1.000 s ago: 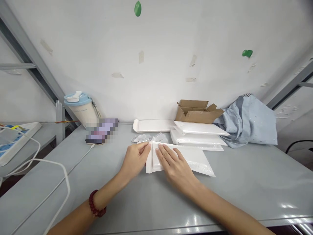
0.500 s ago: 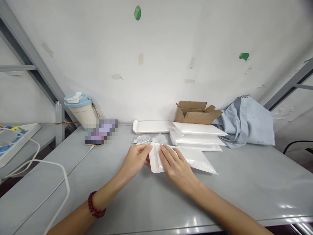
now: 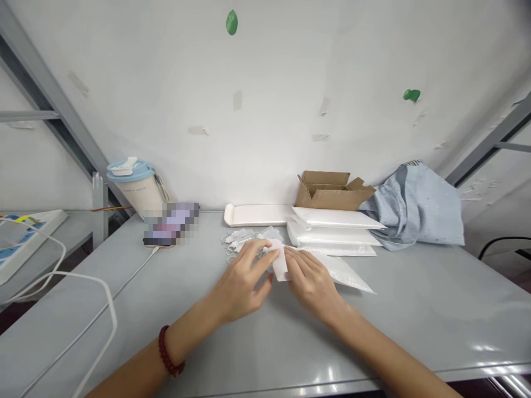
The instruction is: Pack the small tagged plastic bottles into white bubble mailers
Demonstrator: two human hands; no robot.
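Both hands closed on the flap end of the white padded mailer point(image 3: 340, 271) lying mid-table: left hand point(image 3: 243, 282) pinching the folded flap point(image 3: 280, 265), right hand point(image 3: 311, 282) pressing the envelope body flat. Best done by holding the mailer down firmly and creasing evenly along the fold, clear of the small packets point(image 3: 244, 237) just behind.

left hand point(image 3: 243, 279): palm down, fingers extended, curled at tips | right hand point(image 3: 311, 282): palm down, fingers pinched | forearms converge at centre

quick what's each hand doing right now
left hand: grip closed on the folded end of the white mailer
right hand: fingers pressing the same mailer near its fold
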